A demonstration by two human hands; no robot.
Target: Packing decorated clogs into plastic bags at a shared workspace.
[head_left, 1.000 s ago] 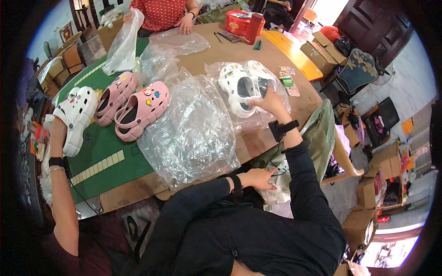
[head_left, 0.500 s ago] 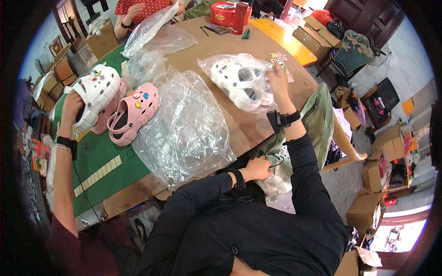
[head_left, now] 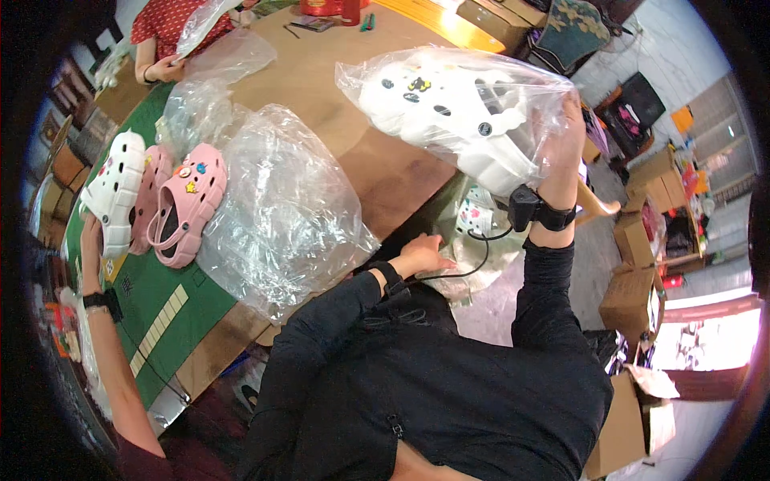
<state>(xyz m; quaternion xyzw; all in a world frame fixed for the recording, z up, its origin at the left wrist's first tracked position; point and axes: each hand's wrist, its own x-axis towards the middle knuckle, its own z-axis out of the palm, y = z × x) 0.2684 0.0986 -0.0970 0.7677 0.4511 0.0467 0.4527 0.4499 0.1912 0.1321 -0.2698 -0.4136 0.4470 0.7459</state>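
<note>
My right hand (head_left: 568, 132) is closed on the gathered end of a clear plastic bag (head_left: 353, 76) holding a pair of white clogs (head_left: 445, 112) with charms. It holds the bag up over the table's right edge; some fingers are hidden behind the plastic. Lower down, my left hand (head_left: 421, 255) has its fingers apart beside the opening of a pale green sack (head_left: 441, 207). Inside that sack shows a white clog with coloured charms (head_left: 475, 212), partly covered. A black cable (head_left: 481, 255) loops between my wrists.
At the left, a co-worker's hand (head_left: 91, 240) touches a white clog (head_left: 120, 188) beside pink clogs (head_left: 192, 200). A large clear bag (head_left: 281, 208) lies on the brown table (head_left: 321, 84). Another person in red (head_left: 180, 36) handles plastic across it. Cardboard boxes (head_left: 634, 301) stand at right.
My right hand has drawn the bagged white clogs up off the table, nearer and to the right. My left hand's fingers have spread beside the sack. The co-worker's white clog is lower, beside the pink ones.
</note>
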